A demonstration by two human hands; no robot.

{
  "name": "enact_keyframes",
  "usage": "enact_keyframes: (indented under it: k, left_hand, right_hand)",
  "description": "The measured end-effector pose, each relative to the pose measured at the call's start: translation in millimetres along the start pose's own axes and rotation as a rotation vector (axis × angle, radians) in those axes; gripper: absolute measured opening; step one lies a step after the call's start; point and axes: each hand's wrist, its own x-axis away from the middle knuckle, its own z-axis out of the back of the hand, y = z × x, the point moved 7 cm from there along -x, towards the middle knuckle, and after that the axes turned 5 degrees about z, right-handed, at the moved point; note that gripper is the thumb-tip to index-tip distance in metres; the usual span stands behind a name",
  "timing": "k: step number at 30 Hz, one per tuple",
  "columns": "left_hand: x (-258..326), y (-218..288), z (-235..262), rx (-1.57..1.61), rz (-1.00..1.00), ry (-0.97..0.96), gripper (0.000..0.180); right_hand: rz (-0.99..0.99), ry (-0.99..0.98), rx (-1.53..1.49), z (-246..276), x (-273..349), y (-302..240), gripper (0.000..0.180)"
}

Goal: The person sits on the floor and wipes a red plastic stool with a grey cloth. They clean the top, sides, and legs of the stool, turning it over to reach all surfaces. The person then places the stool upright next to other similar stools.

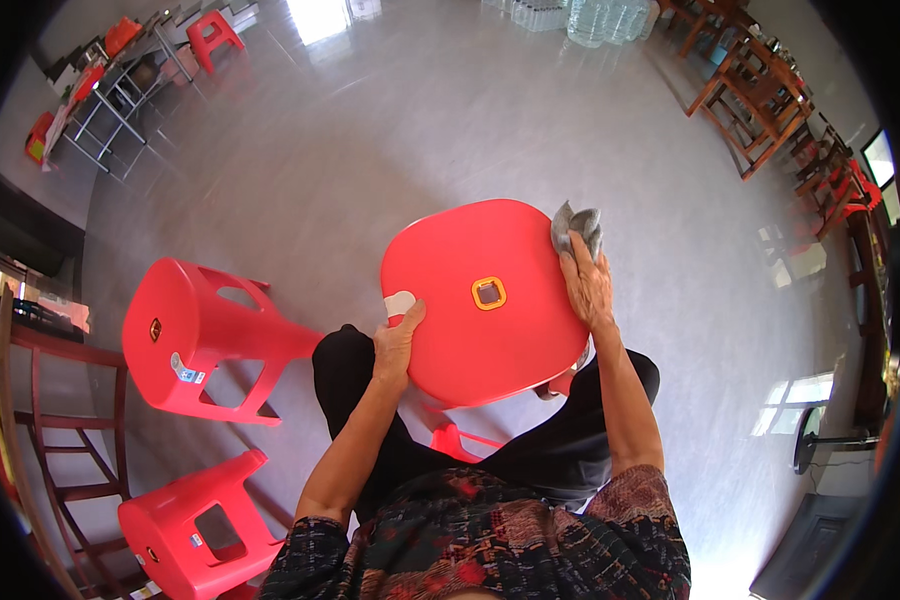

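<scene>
A red plastic stool [450, 250] stands between my knees, its seat facing up with a yellow-rimmed square hole in the middle. My left hand [396, 345] grips the left edge of this seat, the thumb on top beside a whitish sticker [400, 303]. At the seat's far right edge, my right hand [589, 290] holds a bunched grey cloth [578, 226] against the rim. The fingertips of both hands are partly hidden.
Two more red stools [165, 330] [185, 530] stand to my left, near a wooden chair frame [55, 420]. Wooden chairs [755, 90] line the far right. Wrapped water bottles [600, 20] and a small red stool [213, 38] sit farther off. A dark fan [808, 440] is at right.
</scene>
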Motion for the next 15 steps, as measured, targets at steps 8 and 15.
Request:
enact_keyframes:
  k: [8, 15]
  left_hand:
    - [66.9, 37.8, -47.9, -1.220, -1.030, 0.083, 0.077]
    - [69.6, 35.1, -50.2, -1.313, -1.103, 0.100, 0.074]
  right_hand:
    - [0.492, -0.161, 0.109, 25.2, 114.5, -102.5, 0.035]
    - [0.392, -0.134, 0.139, -9.0, 40.0, -97.4, 0.036]
